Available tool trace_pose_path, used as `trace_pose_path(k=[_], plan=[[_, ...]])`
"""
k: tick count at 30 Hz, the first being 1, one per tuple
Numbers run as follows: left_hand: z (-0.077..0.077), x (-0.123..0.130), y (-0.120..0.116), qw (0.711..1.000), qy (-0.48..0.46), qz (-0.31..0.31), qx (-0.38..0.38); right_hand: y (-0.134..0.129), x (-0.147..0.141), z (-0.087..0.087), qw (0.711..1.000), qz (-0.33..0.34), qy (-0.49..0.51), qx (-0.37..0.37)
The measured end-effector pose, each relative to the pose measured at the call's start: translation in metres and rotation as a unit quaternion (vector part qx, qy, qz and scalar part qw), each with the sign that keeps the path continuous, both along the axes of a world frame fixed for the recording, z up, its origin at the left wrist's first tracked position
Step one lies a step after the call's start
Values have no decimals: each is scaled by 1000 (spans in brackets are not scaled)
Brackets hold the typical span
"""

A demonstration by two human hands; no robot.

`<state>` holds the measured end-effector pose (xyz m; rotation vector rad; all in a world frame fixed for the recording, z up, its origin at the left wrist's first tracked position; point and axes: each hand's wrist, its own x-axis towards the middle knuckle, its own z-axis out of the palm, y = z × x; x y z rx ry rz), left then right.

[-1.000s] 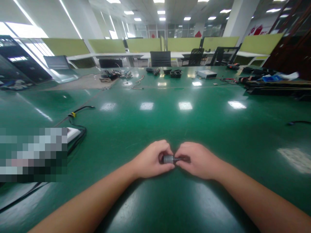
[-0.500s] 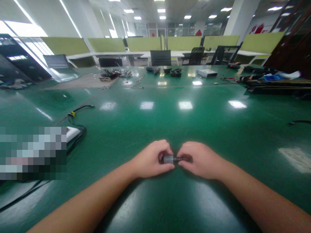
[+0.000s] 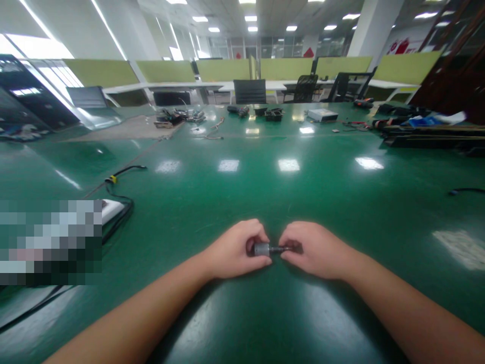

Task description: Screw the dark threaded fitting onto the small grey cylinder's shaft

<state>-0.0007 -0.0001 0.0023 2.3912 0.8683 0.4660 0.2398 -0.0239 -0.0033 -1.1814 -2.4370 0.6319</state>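
Observation:
Low over the green table [image 3: 242, 197], a short grey cylinder [image 3: 262, 249] lies sideways between my two hands. From its right end runs a thin dark rod [image 3: 278, 249], which looks ridged. My left hand [image 3: 231, 251] is curled round the cylinder, thumb on the near side and fingers on the far side. My right hand [image 3: 320, 251] pinches the rod's far end, which is partly hidden in the curled fingers. A small gap separates the fingertips of both hands. What kind of part this is, I cannot tell.
To the left sit a white power strip [image 3: 112, 210], partly pixelated, and black cables [image 3: 120, 217]. Small parts [image 3: 182, 116], a white box [image 3: 321, 115] and dark tools and panels [image 3: 428, 134] lie at the table's far side. A short black cable [image 3: 466, 190] is at right.
My right hand has shifted slightly to the right, so the gap between my fingertips is a little wider. The left hand keeps nearly the same place and grip.

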Motion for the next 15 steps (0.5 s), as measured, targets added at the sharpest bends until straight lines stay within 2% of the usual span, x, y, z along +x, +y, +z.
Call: trace_pose_path(k=[15], plan=[[1, 0, 0, 1000, -3, -5, -7, 0, 6, 6, 1000, -10, -16, -15]])
